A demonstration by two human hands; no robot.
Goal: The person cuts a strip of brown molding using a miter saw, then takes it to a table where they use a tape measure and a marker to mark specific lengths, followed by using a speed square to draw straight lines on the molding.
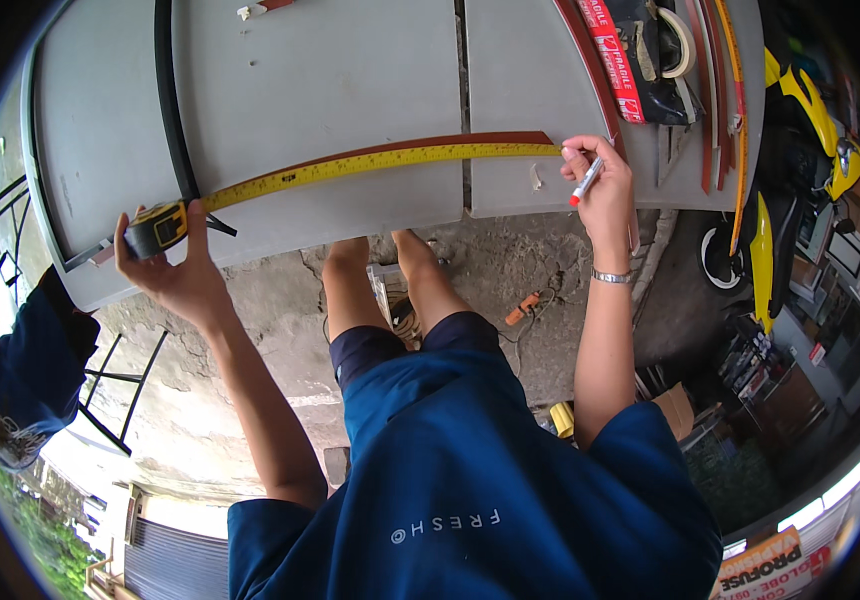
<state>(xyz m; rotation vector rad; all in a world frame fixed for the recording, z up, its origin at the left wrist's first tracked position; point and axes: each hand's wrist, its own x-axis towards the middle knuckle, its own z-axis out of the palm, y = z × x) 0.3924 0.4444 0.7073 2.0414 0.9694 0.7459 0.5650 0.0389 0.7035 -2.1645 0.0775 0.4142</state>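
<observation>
My left hand [175, 262] is closed round the black and yellow case of a tape measure [157, 230] at the table's near left. Its yellow blade runs out to the right along a reddish-brown strip [430, 143] lying on the grey table [350, 85]. By the far end of the blade is my right hand [602, 180], with a white marker [587, 182] held in it, red end pointing down toward me. My right fingertips are at the tip of the blade; whether they pinch it is hard to tell.
A black strip [172, 100] crosses the table's left part. At the right lie a masking tape roll [685, 45], red printed tape [618, 60] and several long brown strips [718, 120]. A yellow and black motorcycle [765, 240] stands beyond. An orange tool [523, 308] rests on the floor.
</observation>
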